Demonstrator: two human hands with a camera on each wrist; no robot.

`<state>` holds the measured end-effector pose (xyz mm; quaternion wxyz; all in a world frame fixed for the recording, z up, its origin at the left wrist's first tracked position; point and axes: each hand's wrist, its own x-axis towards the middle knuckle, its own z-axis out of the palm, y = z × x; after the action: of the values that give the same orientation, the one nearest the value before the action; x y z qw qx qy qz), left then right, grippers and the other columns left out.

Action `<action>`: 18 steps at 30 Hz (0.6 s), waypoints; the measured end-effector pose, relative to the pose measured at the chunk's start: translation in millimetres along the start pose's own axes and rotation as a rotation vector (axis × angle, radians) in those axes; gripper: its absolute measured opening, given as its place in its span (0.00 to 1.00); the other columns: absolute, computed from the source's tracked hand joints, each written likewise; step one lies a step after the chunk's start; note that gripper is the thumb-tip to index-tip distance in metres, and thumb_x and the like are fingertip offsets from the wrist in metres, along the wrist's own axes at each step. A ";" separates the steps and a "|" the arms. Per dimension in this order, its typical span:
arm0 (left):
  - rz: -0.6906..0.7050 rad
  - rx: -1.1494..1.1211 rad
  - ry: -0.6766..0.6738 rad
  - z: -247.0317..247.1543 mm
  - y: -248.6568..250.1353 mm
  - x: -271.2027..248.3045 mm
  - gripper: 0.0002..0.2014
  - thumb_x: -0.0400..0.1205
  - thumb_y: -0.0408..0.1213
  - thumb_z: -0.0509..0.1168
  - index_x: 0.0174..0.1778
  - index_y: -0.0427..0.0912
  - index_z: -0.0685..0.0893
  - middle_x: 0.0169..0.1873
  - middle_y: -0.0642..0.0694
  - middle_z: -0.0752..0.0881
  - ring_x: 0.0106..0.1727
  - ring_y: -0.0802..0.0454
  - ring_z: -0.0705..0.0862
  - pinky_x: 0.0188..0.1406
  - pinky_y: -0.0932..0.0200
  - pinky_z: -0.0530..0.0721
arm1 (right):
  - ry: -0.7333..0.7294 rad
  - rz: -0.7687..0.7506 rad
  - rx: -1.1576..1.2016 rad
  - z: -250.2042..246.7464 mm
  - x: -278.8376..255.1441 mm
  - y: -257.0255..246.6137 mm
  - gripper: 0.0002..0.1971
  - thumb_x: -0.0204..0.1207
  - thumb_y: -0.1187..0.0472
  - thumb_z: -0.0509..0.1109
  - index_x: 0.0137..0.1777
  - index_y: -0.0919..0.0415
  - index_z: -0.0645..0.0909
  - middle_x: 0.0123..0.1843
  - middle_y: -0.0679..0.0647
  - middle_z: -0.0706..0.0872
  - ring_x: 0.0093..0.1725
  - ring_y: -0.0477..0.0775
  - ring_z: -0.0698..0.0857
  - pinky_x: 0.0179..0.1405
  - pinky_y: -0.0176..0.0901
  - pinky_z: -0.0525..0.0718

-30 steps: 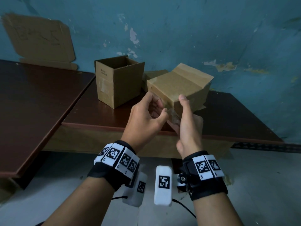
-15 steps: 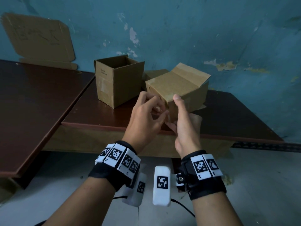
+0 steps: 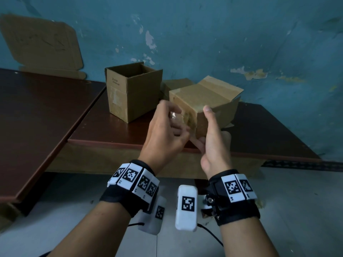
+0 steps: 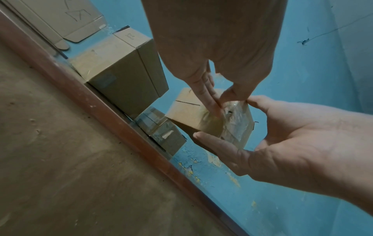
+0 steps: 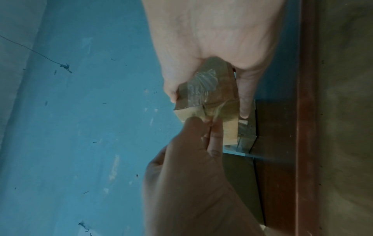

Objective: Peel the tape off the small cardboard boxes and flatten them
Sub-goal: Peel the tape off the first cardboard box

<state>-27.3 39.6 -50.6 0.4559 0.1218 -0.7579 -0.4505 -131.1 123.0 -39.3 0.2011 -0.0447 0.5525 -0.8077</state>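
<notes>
the right hand [image 3: 213, 145] holds the small cardboard box [image 3: 204, 97] in the air above the front edge of the desk [image 3: 92, 130], thumb on one side and fingers [image 4: 214, 142] curled under it. the left hand [image 3: 165, 138] pinches the loose clear tape [image 4: 232, 110] at the near corner between thumb and fingers. the box looks light and a little soft, so it is better to hold its stiff edges; the tape seems thin and sticky, probably easy to tear.
</notes>
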 end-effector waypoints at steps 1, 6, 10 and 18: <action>-0.012 -0.018 0.016 -0.6 1.0 0.2 0.26 0.79 0.24 0.79 0.66 0.42 0.73 0.64 0.44 0.80 0.46 0.48 0.92 0.43 0.56 0.94 | 0.003 -0.002 -0.002 0.4 -0.2 -0.4 0.50 0.60 0.34 0.90 0.73 0.67 0.78 0.65 0.62 0.91 0.61 0.61 0.94 0.49 0.55 0.97; 0.018 0.071 0.001 -1.4 0.4 -0.3 0.10 0.80 0.25 0.79 0.52 0.38 0.86 0.53 0.47 0.85 0.46 0.56 0.90 0.43 0.67 0.88 | 0.030 -0.022 0.005 -0.8 6.1 1.1 0.57 0.50 0.30 0.91 0.74 0.65 0.77 0.67 0.61 0.90 0.64 0.62 0.92 0.53 0.56 0.96; 0.035 0.118 -0.092 -1.7 0.0 -2.1 0.04 0.83 0.31 0.77 0.51 0.43 0.96 0.50 0.53 0.90 0.51 0.59 0.90 0.51 0.65 0.90 | 0.055 -0.022 0.009 -1.7 8.3 1.2 0.58 0.50 0.29 0.90 0.73 0.66 0.77 0.66 0.62 0.91 0.61 0.62 0.94 0.52 0.55 0.96; -0.011 0.125 -0.146 -2.7 -1.8 -0.6 0.10 0.88 0.33 0.73 0.62 0.47 0.95 0.51 0.53 0.83 0.51 0.61 0.85 0.50 0.68 0.85 | 0.023 -0.016 0.026 -3.3 6.2 0.1 0.48 0.63 0.35 0.89 0.73 0.67 0.77 0.65 0.61 0.90 0.60 0.60 0.94 0.49 0.51 0.96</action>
<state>-25.2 37.4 -51.9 0.3885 0.1209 -0.8150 -0.4126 -137.7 123.5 -41.6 0.1888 -0.0374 0.5437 -0.8169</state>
